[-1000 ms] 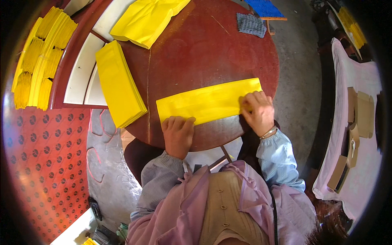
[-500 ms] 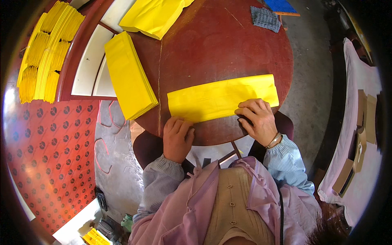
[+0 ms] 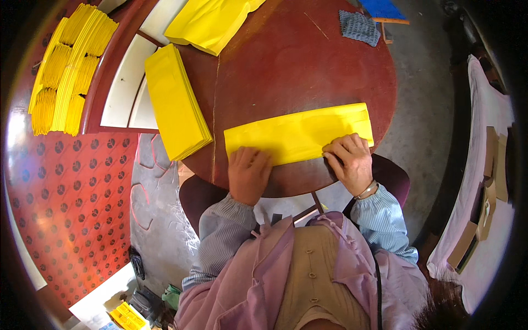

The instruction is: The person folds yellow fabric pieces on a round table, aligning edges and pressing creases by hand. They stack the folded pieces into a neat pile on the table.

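In front of me a long folded yellow sheet (image 3: 300, 129), paper-like or cloth-like, lies on the dark red table (image 3: 308, 66), slightly slanted. My left hand (image 3: 249, 173) rests on its near edge toward the left end, fingers laid on the sheet. Close to the right end, my right hand (image 3: 352, 165) touches the same edge, its fingers bent on the sheet and its thumb apart. Neither hand lifts the sheet. To the left lies a stack of folded yellow pieces (image 3: 176, 102), partly overhanging the table edge.
Another yellow piece (image 3: 206, 25) lies at the far left of the table. Bundled yellow stacks (image 3: 71, 66) stand further left. A grey textured cloth (image 3: 359, 27) sits at the far right edge. Cardboard pieces (image 3: 487, 209) rest on a pale cloth at right.
My left hand has slid right and a little up along the near edge, its fingers further onto the sheet. My right hand has shifted slightly right against the sheet.
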`<act>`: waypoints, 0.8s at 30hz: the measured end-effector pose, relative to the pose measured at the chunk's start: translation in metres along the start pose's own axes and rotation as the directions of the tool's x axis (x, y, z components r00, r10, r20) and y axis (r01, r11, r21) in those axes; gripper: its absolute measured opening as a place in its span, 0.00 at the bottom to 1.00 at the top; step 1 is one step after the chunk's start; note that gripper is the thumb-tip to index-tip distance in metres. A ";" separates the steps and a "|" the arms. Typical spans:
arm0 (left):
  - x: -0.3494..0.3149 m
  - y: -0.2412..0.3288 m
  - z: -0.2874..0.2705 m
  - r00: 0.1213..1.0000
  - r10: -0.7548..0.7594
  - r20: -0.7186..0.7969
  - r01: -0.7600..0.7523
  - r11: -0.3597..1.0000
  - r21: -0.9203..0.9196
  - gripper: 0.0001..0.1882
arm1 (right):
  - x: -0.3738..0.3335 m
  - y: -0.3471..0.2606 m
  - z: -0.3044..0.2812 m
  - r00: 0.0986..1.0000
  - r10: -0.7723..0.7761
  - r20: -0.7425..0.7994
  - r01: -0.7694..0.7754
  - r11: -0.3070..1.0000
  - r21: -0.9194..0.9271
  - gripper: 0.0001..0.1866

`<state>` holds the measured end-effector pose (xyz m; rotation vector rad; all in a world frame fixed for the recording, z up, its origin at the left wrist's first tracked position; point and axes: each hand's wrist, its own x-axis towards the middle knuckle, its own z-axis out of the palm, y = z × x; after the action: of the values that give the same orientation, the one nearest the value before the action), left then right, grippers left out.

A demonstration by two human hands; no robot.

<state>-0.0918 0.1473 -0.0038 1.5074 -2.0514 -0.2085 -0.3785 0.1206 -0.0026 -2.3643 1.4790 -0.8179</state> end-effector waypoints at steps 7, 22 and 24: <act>0.005 0.007 0.017 0.992 0.004 0.128 0.004 0.998 -0.058 0.12 | -0.003 0.012 -0.007 0.992 0.104 -0.069 -0.108 0.992 -0.066 0.07; 0.000 0.019 0.028 0.994 0.107 -0.016 -0.107 0.994 0.009 0.11 | -0.016 0.009 -0.012 0.999 0.032 0.011 -0.031 0.995 -0.093 0.16; -0.001 0.018 0.030 0.995 0.103 0.010 -0.102 0.993 -0.056 0.11 | -0.020 0.010 -0.016 0.999 0.034 0.017 -0.032 0.996 -0.085 0.15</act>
<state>-0.1223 0.1485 -0.0204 1.3671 -2.1102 -0.2332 -0.4014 0.1351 -0.0008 -2.3936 1.5707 -0.7384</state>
